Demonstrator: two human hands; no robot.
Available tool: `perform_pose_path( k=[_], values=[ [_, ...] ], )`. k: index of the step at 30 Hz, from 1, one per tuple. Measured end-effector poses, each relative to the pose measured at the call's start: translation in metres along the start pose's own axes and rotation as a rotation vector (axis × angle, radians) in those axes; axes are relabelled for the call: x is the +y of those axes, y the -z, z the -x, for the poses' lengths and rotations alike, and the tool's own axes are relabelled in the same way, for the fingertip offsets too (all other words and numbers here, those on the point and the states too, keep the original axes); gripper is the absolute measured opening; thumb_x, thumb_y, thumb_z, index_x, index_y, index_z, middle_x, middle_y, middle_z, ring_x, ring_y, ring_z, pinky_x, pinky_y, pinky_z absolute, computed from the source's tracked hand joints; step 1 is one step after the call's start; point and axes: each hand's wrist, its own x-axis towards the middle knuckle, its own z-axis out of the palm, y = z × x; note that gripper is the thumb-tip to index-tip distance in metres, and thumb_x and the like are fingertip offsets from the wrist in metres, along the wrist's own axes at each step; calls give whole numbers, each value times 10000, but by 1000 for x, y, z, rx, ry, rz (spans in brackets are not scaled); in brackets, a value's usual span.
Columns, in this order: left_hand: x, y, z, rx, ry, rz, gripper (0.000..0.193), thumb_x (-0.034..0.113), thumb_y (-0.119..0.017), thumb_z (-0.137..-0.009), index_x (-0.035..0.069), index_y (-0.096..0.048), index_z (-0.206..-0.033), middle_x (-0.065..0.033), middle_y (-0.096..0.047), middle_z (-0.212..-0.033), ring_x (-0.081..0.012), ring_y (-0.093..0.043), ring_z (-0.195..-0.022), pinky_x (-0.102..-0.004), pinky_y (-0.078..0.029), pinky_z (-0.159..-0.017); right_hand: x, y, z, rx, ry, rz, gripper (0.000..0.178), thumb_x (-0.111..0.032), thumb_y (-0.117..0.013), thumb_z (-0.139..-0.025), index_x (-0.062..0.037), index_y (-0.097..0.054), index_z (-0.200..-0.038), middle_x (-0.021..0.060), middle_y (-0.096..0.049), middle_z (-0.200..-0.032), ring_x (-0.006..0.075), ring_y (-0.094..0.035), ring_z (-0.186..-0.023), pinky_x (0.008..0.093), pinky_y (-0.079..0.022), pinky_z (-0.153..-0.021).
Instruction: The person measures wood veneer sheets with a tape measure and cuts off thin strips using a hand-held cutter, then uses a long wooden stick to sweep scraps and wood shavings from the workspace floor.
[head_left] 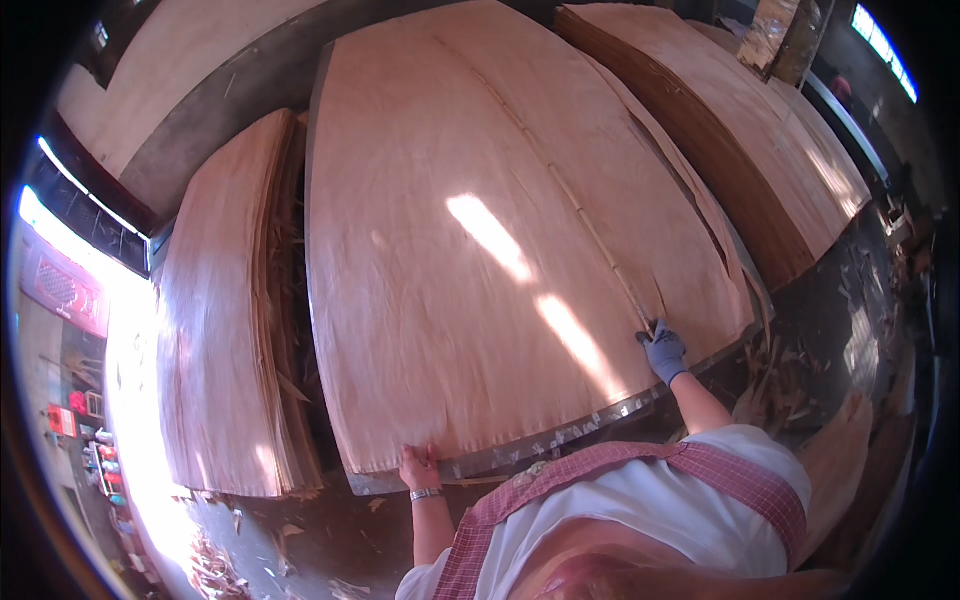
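Observation:
A large, thin wood veneer sheet (420, 250) lies flat on the table in front of me. My left hand (418, 468), bare with a metal band at the wrist, is closed on the sheet's near edge toward the left corner. In a grey-blue glove, my right hand (664, 353) grips the near end of a long, thin bamboo stick (590, 222). That stick stretches away from me over the veneer, toward the far edge. Along the sheet's right side a narrow split strip (690, 190) stands apart from the rest.
On the left is a stack of veneer sheets (215, 330); another veneer stack (730, 140) is at the far right. The table's grey edge (560, 437) shows along the near side. Wood scraps (780, 385) litter the floor on the right, with more shavings (215, 565) at lower left.

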Motion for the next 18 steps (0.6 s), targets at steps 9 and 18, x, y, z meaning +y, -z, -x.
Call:
perform_pose_path(
  k=[9, 18],
  values=[
    [-3, -23, -22, -24, -23, 26, 312, 200, -647, -905, 58, -547, -1164, -72, -530, -1087, -255, -569, -933, -404, -613, -708, 3, -10, -42, 46, 211, 39, 395, -365, -626, -849, -68, -570, -1102, 208, -657, -1038, 385, -637, -971, 501, -501, -833],
    [-9, -19, -11, 12, -99, 9, 342, 182, -594, -930, 38, -506, -1227, -102, -543, -1155, -291, -599, -945, -367, -610, -660, -10, 9, -42, -96, 282, 33, 335, -323, -618, -858, -67, -568, -1069, 213, -672, -977, 401, -639, -957, 502, -499, -831]
  ],
)
